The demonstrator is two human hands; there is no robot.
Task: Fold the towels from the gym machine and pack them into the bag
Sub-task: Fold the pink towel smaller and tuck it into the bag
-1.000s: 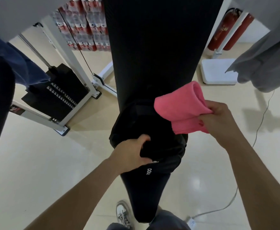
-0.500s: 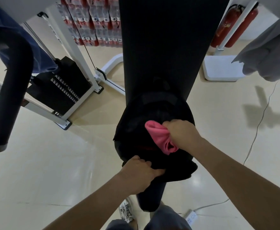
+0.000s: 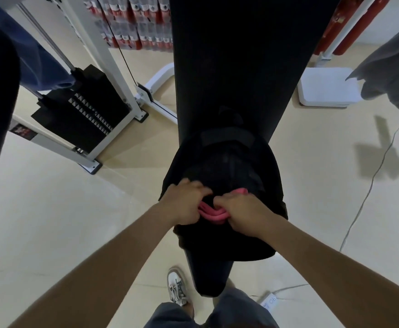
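your left hand (image 3: 185, 201) and your right hand (image 3: 238, 210) sit close together at the mouth of the black bag (image 3: 227, 176), knuckles nearly meeting. both are curled and clamped on the pink towel (image 3: 211, 213), which is bunched between them and mostly sunk into the opening; only folded pink edges show under your fingers, plus a small pink tip just beyond your right hand. your left hand also seems to pinch the bag's rim, though you cannot tell exactly how much fabric it holds.

the bag rests on the long black padded bench (image 3: 236, 67), which runs away from your hands and also continues below them toward your body. beyond your left hand and off to that side stands the white-framed weight stack (image 3: 84, 110). a dark blue cloth (image 3: 39, 55) hangs farther out on the left, and a grey towel (image 3: 392, 74) hangs far beyond your right hand. under your forearms you can see one sneaker (image 3: 177, 287) on the pale floor (image 3: 51, 221).
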